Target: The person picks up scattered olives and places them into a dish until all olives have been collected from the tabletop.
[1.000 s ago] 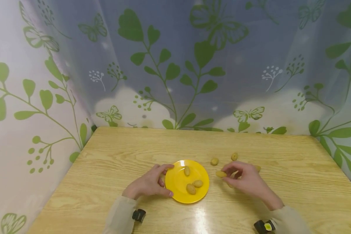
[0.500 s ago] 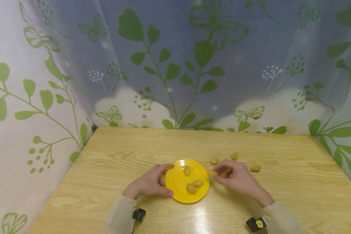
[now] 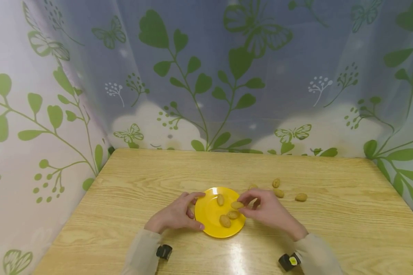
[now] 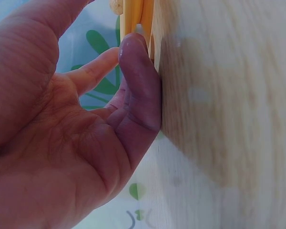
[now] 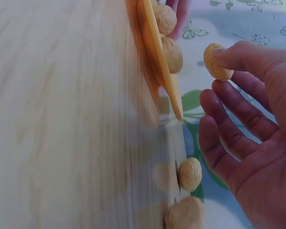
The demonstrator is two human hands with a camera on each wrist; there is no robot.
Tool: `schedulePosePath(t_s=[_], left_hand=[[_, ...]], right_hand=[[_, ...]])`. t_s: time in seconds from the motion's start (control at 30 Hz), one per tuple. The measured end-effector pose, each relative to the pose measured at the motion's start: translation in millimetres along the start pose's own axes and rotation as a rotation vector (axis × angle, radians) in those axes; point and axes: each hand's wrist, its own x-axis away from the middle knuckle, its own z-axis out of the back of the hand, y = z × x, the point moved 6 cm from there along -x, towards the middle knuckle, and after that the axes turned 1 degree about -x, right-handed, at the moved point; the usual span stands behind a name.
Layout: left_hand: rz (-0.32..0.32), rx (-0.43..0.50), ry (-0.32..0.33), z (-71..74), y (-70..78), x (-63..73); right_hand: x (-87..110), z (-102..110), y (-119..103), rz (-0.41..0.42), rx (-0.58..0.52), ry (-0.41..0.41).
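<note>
A yellow plate [image 3: 206,214] lies on the table with three tan, wrinkled walnuts on it, one of them a walnut [image 3: 225,220] near the front. At the plate's left side my left hand [image 3: 173,215] holds the rim between thumb and fingers; the left wrist view shows a curled fingertip at the plate's edge. Between thumb and fingertips, my right hand [image 3: 270,210] pinches another walnut [image 3: 236,205] over the plate's right part. In the right wrist view this pinched walnut [image 5: 217,67] is above the plate [image 5: 157,45], apart from its surface.
Several walnuts lie on the wooden table [image 3: 151,172] right of the plate: a walnut [image 3: 276,183] farther back, a walnut [image 3: 278,193] by the right hand, a walnut [image 3: 301,197] farther right. A leaf-patterned curtain [image 3: 199,76] stands behind the table.
My right hand has moved left with the pinched walnut, from the table right of the plate to over the plate. The left hand and plate have stayed in place.
</note>
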Motion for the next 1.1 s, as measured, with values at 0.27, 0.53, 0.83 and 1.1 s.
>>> schedulePosePath(t_s=[0.27, 0.53, 0.83, 1.1], left_hand=[[0.005, -0.002, 0.002, -0.1, 0.4, 0.1], [-0.003, 0.000, 0.002, -0.3, 1.2, 0.9], [0.003, 0.011, -0.002, 0.4, 1.7, 1.4], [0.002, 0.010, 0.000, 0.4, 1.3, 1.3]], right_hand=[[-7.9, -13.9, -7.2, 0.028, -0.005, -0.019], [-15.0, -27.1, -10.5, -0.014, -0.012, -0.072], [-23.6, -40.7, -15.0, -0.023, -0.001, -0.124], [-27.8, -51.1, -16.0, -0.017, 0.009, -0.160]])
